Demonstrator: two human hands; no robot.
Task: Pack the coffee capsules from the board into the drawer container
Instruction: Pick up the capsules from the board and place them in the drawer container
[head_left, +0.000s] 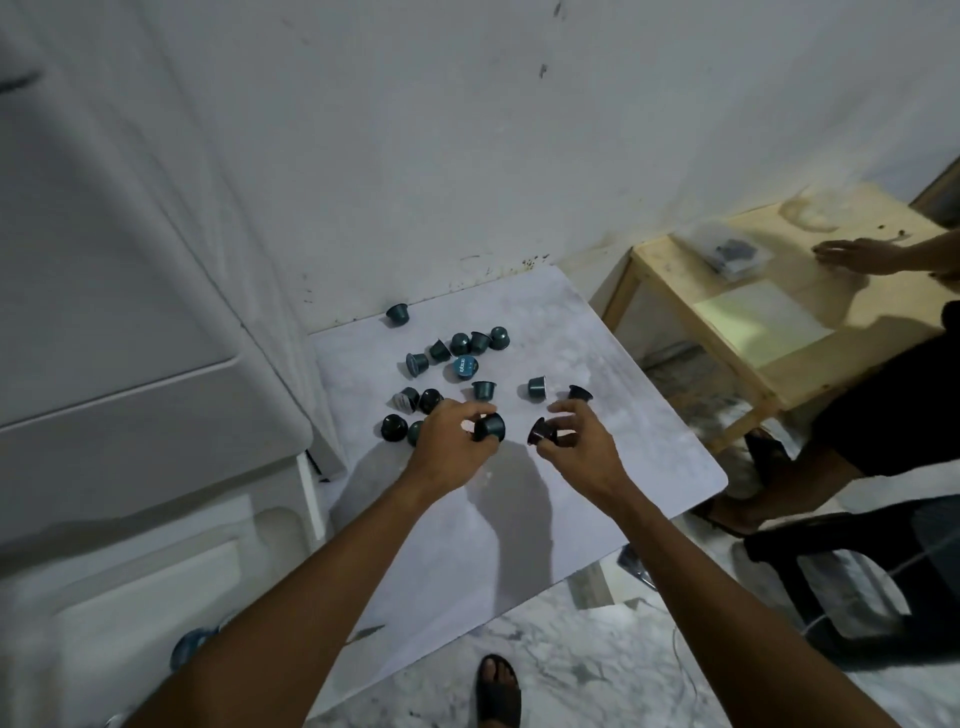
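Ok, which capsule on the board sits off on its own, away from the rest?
The capsule at the far edge of the board, right by the wall; the others lie clustered toward the middle.

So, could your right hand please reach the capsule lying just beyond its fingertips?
Probably yes: nothing lies between the right hand and the far capsule, though it already holds a second capsule.

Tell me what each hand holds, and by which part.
Left hand pinches a capsule by its side wall; right hand pinches another capsule by its narrow end, rim facing outward.
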